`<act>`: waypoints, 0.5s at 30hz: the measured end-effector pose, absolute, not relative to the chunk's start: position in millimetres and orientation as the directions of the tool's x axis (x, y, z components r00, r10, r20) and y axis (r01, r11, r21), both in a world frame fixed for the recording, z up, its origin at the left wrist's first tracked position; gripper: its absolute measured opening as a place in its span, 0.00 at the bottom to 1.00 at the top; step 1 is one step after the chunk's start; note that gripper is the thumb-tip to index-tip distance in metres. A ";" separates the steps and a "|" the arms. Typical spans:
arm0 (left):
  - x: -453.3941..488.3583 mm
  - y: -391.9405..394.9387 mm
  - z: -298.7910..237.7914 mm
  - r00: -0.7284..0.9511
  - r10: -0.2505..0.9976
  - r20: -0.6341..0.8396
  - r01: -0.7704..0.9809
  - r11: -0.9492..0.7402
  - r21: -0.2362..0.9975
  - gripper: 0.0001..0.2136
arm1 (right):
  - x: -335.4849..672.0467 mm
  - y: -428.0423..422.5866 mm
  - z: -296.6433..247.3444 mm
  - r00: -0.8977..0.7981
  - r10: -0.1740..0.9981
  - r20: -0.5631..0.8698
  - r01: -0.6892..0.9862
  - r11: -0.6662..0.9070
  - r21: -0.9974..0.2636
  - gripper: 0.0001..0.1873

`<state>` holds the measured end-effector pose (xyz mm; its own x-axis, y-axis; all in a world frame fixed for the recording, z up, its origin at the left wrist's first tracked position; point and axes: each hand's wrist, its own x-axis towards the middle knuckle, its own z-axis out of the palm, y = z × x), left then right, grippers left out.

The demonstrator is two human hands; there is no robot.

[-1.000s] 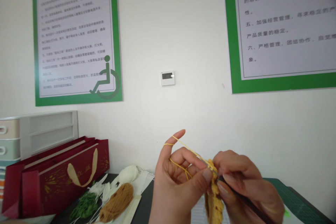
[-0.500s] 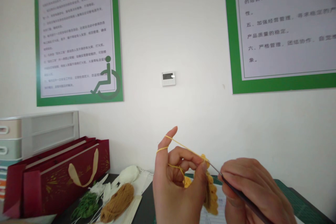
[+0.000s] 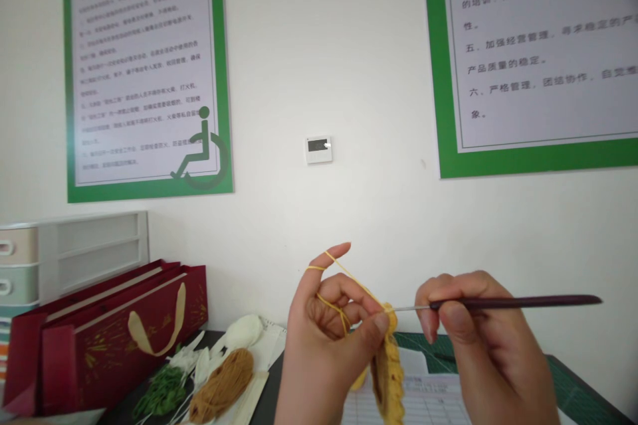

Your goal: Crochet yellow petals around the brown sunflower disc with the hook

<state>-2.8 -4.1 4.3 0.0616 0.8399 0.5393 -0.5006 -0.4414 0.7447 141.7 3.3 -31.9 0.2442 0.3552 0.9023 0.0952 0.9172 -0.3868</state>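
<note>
Head camera view, left hand (image 3: 326,352) pinched yellow crochet piece (image 3: 387,378), yellow yarn (image 3: 349,273) looped over raised forefinger, right hand (image 3: 486,352) closed on crochet hook (image 3: 498,303) just right of the piece, tip touching it.

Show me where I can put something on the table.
Bare: the dark tabletop strip between the brown yarn skein and the left hand, and the green cutting mat beside the right hand. Red paper gift bags crowd the left.
</note>
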 end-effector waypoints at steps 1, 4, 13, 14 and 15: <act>-4.1 -4.2 4.8 0.090 0.838 0.538 -0.517 -0.422 0.745 0.34 | 143.9 3.8 -29.9 0.209 0.373 0.904 0.049 0.919 -0.391 0.07; -6.6 -4.2 5.6 0.169 0.829 0.533 -0.557 -0.366 0.745 0.34 | 143.7 5.7 -23.6 0.169 0.557 0.813 -0.228 0.825 -0.517 0.14; -7.0 -5.4 4.0 0.134 0.813 0.567 -0.557 -0.411 0.721 0.37 | 120.6 9.7 -31.1 -0.052 0.783 0.620 -0.621 0.462 -0.634 0.18; -6.9 -6.7 4.0 0.120 0.814 0.568 -0.556 -0.420 0.718 0.38 | 117.9 9.5 -32.0 -0.013 0.767 0.641 -0.617 0.499 -0.609 0.18; -6.5 -7.9 3.9 0.106 0.818 0.566 -0.554 -0.424 0.716 0.38 | 115.6 9.5 -32.6 0.032 0.746 0.665 -0.599 0.547 -0.585 0.17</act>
<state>-6.5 -7.9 3.9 0.1056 0.8176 0.5661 -0.5539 -0.4244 0.7163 115.6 9.5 -32.6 0.0323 0.7462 0.6650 -0.5993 0.5469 -0.5846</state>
